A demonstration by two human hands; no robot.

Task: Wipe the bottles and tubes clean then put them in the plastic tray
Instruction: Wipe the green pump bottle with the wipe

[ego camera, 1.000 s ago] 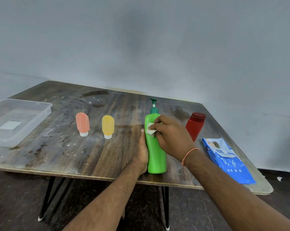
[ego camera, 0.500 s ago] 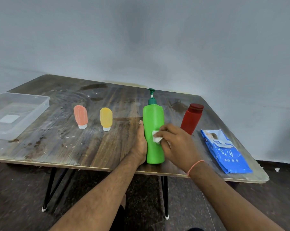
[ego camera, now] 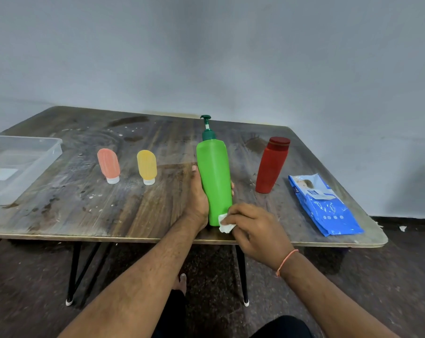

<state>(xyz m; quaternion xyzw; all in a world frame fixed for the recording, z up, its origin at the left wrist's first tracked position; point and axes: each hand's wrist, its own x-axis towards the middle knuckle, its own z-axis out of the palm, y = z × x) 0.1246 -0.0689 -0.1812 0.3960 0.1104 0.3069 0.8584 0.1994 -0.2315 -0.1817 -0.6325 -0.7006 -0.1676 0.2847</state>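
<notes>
The green pump bottle (ego camera: 214,181) stands upright near the front edge of the wooden table (ego camera: 133,211). The left hand (ego camera: 198,198) curls round its lower half, thumb up the left side, fingertips showing at 3 o'clock. The right hand (ego camera: 256,230) pinches a white wipe (ego camera: 225,223) against the bottle's foot. At 9 o'clock of the bottle stand a yellow tube (ego camera: 147,168) and, further out, a pink tube (ego camera: 108,164), both cap-down; the clear plastic tray (ego camera: 47,152) sits at the far left edge. A red bottle (ego camera: 271,164) stands at 2 o'clock, a blue wipes pack (ego camera: 325,206) lies beyond it at 3 o'clock. Half a second ago the wipe was at mid-height; now it is down at the base.
</notes>
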